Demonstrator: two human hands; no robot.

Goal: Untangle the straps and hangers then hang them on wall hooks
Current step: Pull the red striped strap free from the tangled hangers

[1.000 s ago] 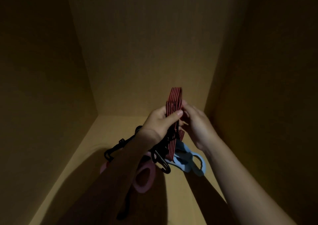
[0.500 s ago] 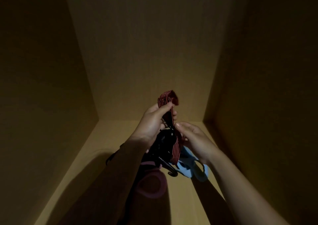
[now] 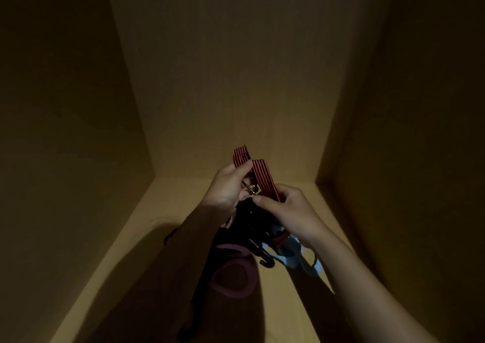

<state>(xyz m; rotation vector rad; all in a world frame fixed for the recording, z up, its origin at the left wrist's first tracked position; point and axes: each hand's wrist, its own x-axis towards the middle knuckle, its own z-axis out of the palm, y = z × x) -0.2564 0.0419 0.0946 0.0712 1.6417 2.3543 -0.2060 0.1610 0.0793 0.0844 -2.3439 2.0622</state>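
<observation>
A red strap with black stripes [image 3: 263, 176] loops up between my hands. My left hand [image 3: 227, 186] pinches its upper fold with thumb and fingers. My right hand [image 3: 290, 211] grips the strap's lower run, thumb pressed on a dark tangle of black straps and clips [image 3: 253, 223]. A black hook [image 3: 266, 260] dangles from that tangle. Below hang a pink hanger loop [image 3: 233, 277] and a light blue hanger [image 3: 295, 257], partly hidden by my arms. No wall hooks are visible.
I am looking into a dim yellow-brown alcove with a back wall [image 3: 236, 80], side walls [image 3: 65, 132] close on both sides, and a floor panel [image 3: 162, 211] beneath the bundle. My arms cast dark shadows over the floor.
The red strap's loop has opened out into two folds. My right hand rose and closed on the strap's lower part; the bundle hangs slightly lower.
</observation>
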